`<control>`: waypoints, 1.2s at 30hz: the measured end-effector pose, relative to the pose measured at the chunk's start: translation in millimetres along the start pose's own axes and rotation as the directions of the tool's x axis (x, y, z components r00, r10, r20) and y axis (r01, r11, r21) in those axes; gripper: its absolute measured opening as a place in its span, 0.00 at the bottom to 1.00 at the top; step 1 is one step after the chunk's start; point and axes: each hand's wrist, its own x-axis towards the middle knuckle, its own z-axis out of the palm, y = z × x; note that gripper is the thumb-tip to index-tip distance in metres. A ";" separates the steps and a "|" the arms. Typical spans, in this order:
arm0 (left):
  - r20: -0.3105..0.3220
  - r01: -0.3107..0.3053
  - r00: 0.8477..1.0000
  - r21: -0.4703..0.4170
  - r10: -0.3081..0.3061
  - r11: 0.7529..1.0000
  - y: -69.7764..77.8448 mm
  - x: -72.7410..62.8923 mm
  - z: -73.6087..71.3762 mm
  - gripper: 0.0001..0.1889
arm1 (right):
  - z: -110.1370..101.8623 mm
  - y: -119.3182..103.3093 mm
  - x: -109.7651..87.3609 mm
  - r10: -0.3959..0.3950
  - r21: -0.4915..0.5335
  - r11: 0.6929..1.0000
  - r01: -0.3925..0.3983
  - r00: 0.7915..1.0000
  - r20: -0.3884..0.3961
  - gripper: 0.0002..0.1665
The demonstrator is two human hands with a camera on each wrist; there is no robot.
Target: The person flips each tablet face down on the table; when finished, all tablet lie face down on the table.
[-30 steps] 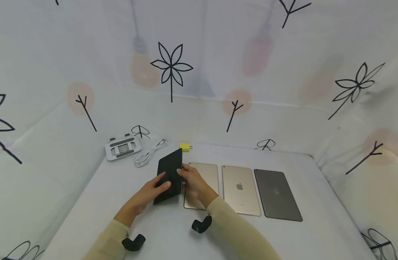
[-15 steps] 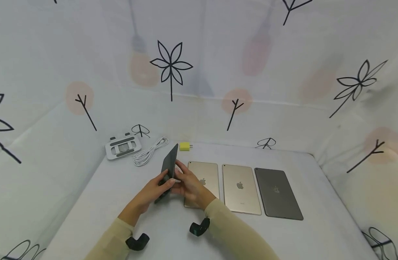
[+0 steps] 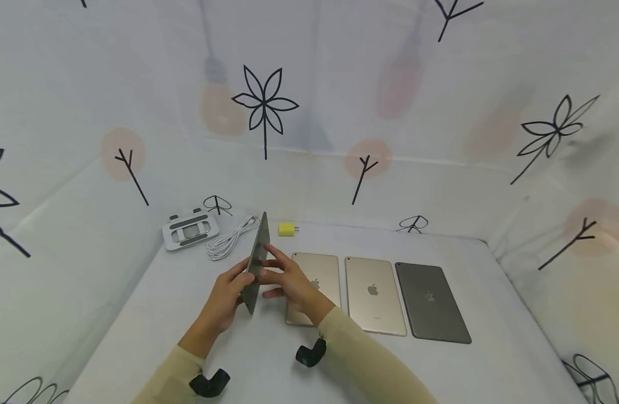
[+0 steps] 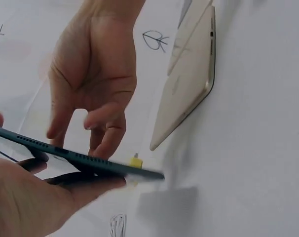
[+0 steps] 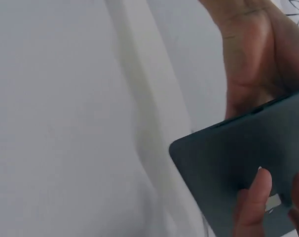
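Observation:
A dark grey tablet (image 3: 259,252) stands nearly edge-on above the white table, its back turned toward the right. My left hand (image 3: 221,300) grips its lower left part, thumb on the back and fingers behind the dark screen side. From the right, my right hand (image 3: 295,285) reaches to the tablet's back, its bent fingers touching or very near the surface. In the right wrist view, right-hand fingers (image 5: 258,197) lie over the back beside a small pale patch, which I cannot identify. The left wrist view shows the tablet's long thin edge with speaker holes and a port.
Two gold tablets (image 3: 374,308) and a dark grey tablet (image 3: 434,306) lie back-up in a row at right. Behind are a yellow plug adapter (image 3: 287,229), a coiled white cable (image 3: 225,244) and a white-and-grey stand (image 3: 190,229). A patterned cloth surrounds the table.
The tablet has turned from its dark screen facing me to edge-on with its back showing, and shifted slightly left. The right hand has moved from its right edge onto or near the back.

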 end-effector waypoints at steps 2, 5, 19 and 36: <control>-0.011 -0.012 1.000 -0.090 0.011 0.996 -0.6 -1.7 -0.8 0.30 | -2.5 -0.7 1.1 -0.007 -0.052 0.999 0.008 1.000 0.012 0.38; 0.012 -0.021 1.000 -0.204 0.024 0.979 -1.6 -4.9 -2.9 0.30 | -9.0 0.8 4.3 -0.022 -0.125 0.992 0.026 0.999 0.035 0.38; -0.082 -0.029 0.997 -0.394 -0.004 0.919 -7.4 -7.6 -21.6 0.29 | -32.3 7.7 13.2 -0.049 -0.127 0.991 0.034 0.992 -0.117 0.50; -0.198 0.133 0.976 0.197 -0.093 0.971 -40.1 4.2 -70.4 0.31 | -28.9 16.7 14.0 -0.080 -0.368 0.930 0.011 0.982 -0.172 0.50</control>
